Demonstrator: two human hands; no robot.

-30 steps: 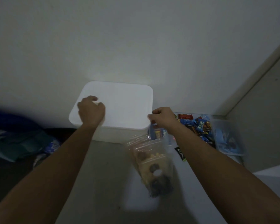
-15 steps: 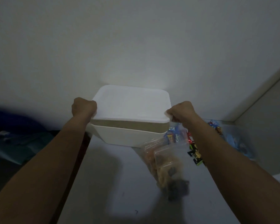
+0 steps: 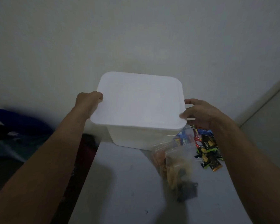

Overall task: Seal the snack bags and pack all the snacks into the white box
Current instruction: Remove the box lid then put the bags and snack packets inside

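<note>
Kid: Where is the white box (image 3: 132, 136) now?

Me: It sits on the desk (image 3: 120, 191), at about 12 o'clock from me, close to the wall. Its lid (image 3: 139, 101) is big, white and flat with round corners. I think the lid is a bit off the box, but I can't be sure.

Kid: What are your hands doing?

Me: My left hand (image 3: 87, 102) is at 9 o'clock of the lid. My fingers curl round that edge, so this grip has the lid. My right hand (image 3: 202, 113) is at 3 o'clock of the lid. Its thumb touches the lid's edge and its fingers are spread and loose, so I can't tell if that grip really has it.

Kid: Where are the snacks?

Me: The clear snack bags (image 3: 176, 167) lie at 5 o'clock of the box, just beside it. They run long from the box toward me. The small wrapped snacks (image 3: 205, 147) are at 4 o'clock, under my right wrist.

Kid: Which hand is closer to them?

Me: My right one. I think the lid must come away first, and then that hand can reach down for a bag.
</note>
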